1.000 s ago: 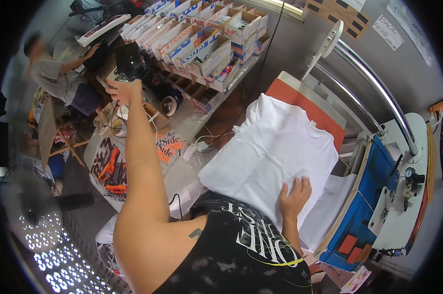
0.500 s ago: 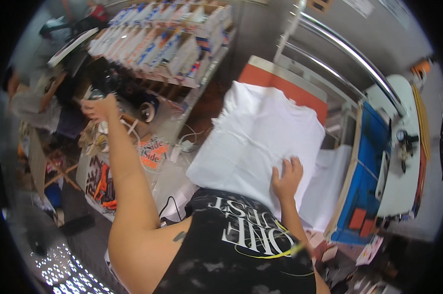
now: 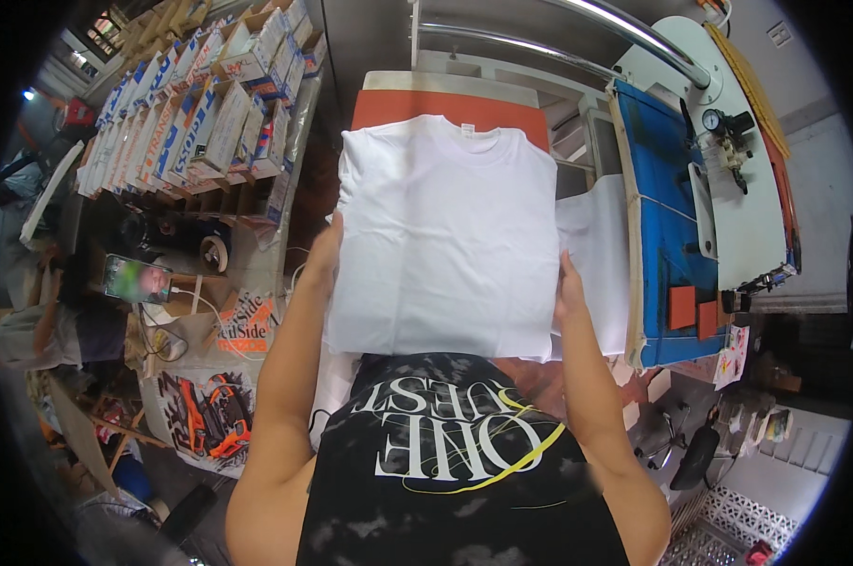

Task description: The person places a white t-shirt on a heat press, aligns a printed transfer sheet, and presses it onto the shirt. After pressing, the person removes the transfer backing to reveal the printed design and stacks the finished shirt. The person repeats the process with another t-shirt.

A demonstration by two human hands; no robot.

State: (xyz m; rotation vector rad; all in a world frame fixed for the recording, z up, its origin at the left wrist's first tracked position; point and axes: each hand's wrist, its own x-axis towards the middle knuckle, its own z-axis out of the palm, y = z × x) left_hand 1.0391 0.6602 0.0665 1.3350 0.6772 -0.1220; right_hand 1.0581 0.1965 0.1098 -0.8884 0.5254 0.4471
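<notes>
A white T-shirt (image 3: 445, 245) lies spread over an orange-red platen (image 3: 450, 107), its collar toward the far end. My left hand (image 3: 325, 253) is closed at the shirt's left side, with its fingers partly tucked behind the edge. At the opposite side my right hand (image 3: 568, 291) grips the shirt's right edge, some of its fingers hidden. Gentle creases run across the cloth, and its hem reaches close to my body.
To the right stands a blue padded panel (image 3: 667, 226) beside a pale machine body with a pressure gauge (image 3: 713, 120). More white fabric (image 3: 598, 264) hangs beside the platen. Boxes (image 3: 186, 118) fill a rack at far left; below it are a phone (image 3: 136, 279) and printed sheets (image 3: 209, 415).
My left hand has come from the phone area to the shirt's left edge. My right hand has moved from the shirt's top surface to its right edge. The view has turned and steadied.
</notes>
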